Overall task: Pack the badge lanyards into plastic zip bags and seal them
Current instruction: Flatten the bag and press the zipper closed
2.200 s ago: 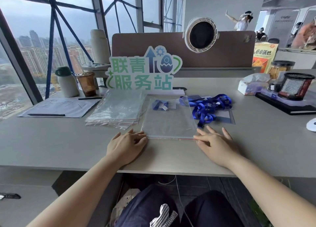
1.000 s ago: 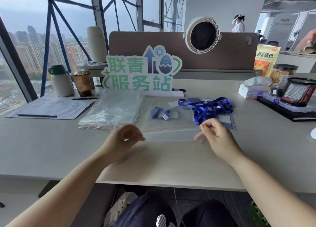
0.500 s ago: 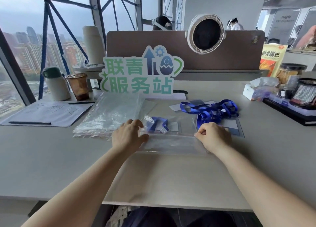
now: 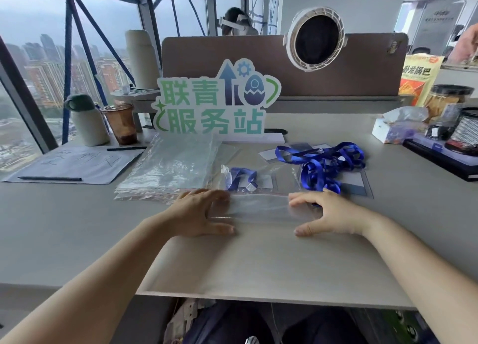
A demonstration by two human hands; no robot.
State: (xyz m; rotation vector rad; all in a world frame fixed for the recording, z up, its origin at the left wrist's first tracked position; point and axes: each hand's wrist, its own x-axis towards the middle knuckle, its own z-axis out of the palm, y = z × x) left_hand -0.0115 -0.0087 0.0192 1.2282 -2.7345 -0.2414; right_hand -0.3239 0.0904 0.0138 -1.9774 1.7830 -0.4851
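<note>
Now bag (image 4: 258, 209) lies between the hands, long axis left-right — left hand (image 4: 199, 211) flat, fingers spread, pressing its left end, right hand (image 4: 329, 214) likewise on its right end; 1 lanyard (image 4: 240, 176) inside, toward bag's far edge.

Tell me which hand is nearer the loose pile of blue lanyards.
Right. The right hand rests just in front of the lanyard pile; the left hand rests well to its left.

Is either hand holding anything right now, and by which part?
Neither grips anything. The left hand and right hand lie with fairly straight fingers on the zip bag, pressing its left and right ends against the desk.
</note>
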